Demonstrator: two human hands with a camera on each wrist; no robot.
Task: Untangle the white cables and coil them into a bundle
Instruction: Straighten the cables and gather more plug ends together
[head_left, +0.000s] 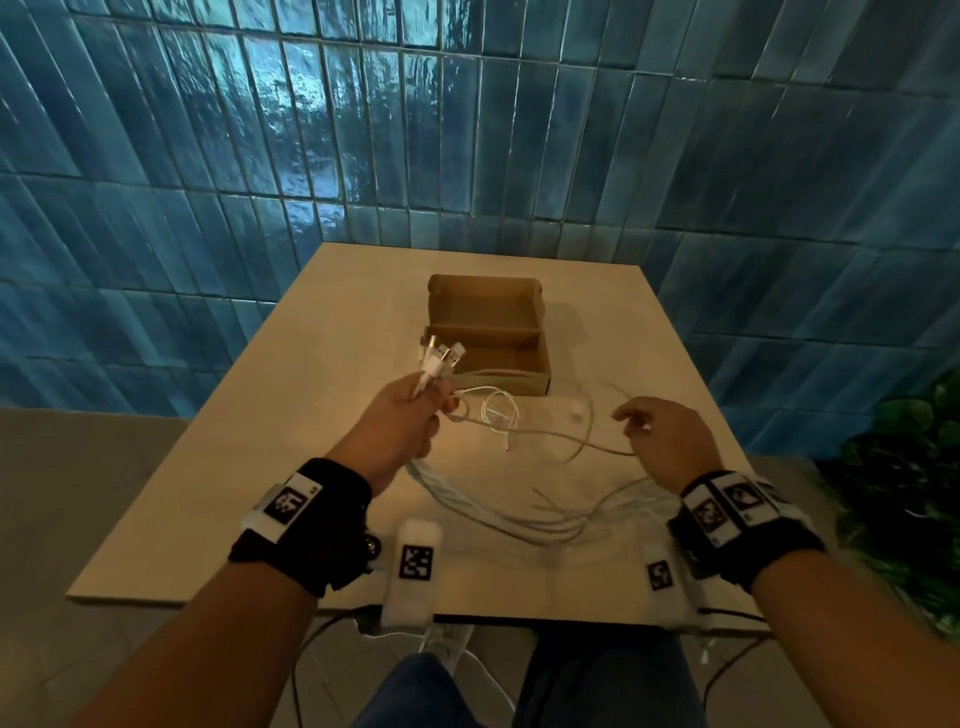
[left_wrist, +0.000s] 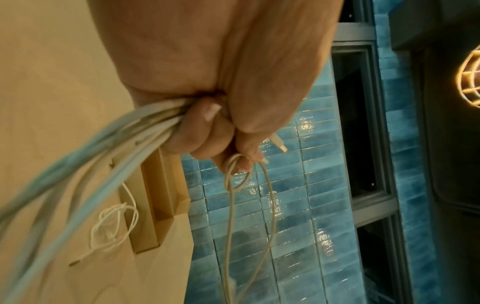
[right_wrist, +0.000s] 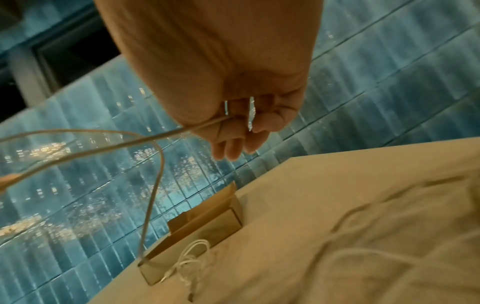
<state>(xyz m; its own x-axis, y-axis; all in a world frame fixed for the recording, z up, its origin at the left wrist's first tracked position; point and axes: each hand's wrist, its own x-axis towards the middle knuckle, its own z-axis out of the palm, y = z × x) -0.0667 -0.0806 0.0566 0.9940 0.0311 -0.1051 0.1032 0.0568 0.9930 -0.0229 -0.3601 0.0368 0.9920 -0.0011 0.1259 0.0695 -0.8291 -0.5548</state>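
Your raised left hand (head_left: 402, 421) fists the bunched white plastic cables (head_left: 498, 512); your right hand (head_left: 667, 441) pinches one strand between curled fingers.

Motion blurs the white cables (right_wrist: 389, 257) on the table (right wrist view) — their crossings cannot be told.

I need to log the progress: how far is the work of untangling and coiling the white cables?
Done: the left hand grips several white cables with their plug ends gathered together. In hand: the right hand pinches one strand and draws it sideways. Left: the long parts lie loose on the table, a thin white cable stays knotted near the cardboard box, and no coil exists.
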